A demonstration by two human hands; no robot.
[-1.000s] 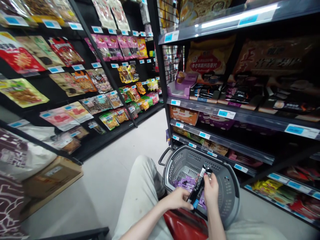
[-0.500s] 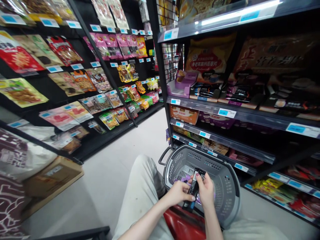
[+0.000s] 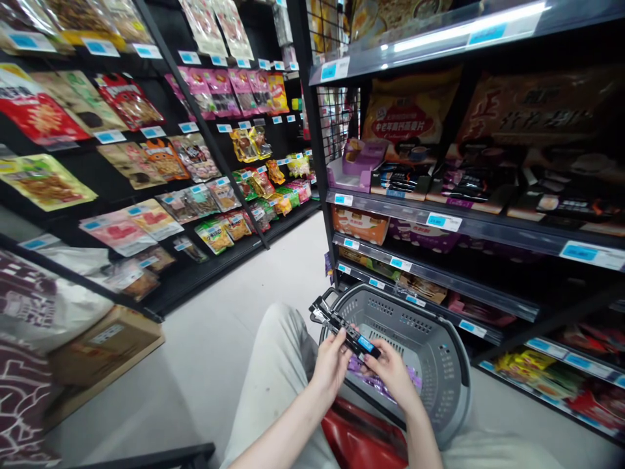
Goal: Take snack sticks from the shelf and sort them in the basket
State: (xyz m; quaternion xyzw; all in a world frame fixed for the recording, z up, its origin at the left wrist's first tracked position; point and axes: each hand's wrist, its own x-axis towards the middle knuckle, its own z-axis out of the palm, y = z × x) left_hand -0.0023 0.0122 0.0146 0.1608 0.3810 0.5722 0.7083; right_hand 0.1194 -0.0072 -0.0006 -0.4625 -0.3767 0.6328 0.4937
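Several slim black stick packets (image 3: 344, 330), with blue and white print, lie in a loose bundle across both my hands. My left hand (image 3: 332, 361) is closed around the middle of the bundle, which fans out a little at its far left end. At the lower right end, my right hand (image 3: 388, 370) pinches the packets with fingers and thumb. Below them is a grey plastic basket (image 3: 442, 352), perforated on its sides. Purple packets (image 3: 378, 384) lie on the basket's bottom, partly hidden by my hands.
To the right, a dark shelf rack (image 3: 512, 231) holds boxes of black packets (image 3: 405, 176) and an opened purple carton (image 3: 356, 166). Hanging snack bags (image 3: 131, 101) fill the left rack. A cardboard box (image 3: 105, 348) sits on the floor at left. Something red (image 3: 364, 436) is between my legs.
The black packets have swung from nearly upright to slanting toward the upper left. My left hand has moved up and left with them; my right hand has shifted down to their lower end.
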